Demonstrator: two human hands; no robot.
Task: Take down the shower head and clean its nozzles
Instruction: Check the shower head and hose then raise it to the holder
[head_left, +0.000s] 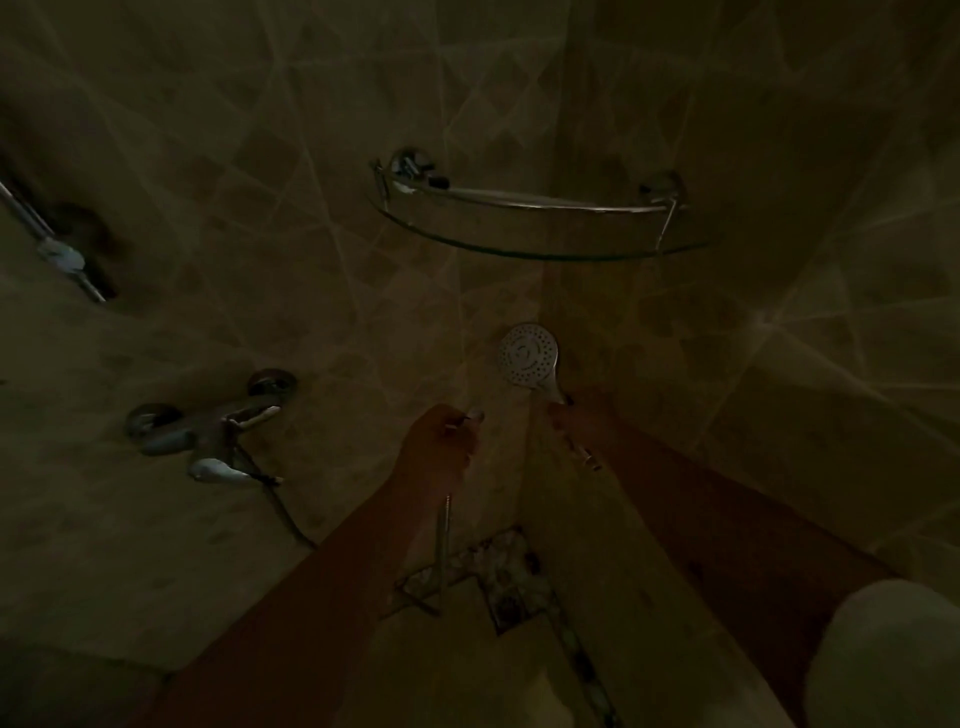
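chrome shower head (528, 354), right hand (574, 415), glass shelf (540, 249) above

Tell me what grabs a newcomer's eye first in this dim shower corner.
The round white shower head with its dotted nozzle face stands out brightest, held up near the middle by the right hand on its handle. Beside it, the left hand grips what looks like the metal hose, which hangs below. Above them a curved glass corner shelf with a chrome rail spans the tiled corner, and the chrome mixer tap gleams on the left wall.
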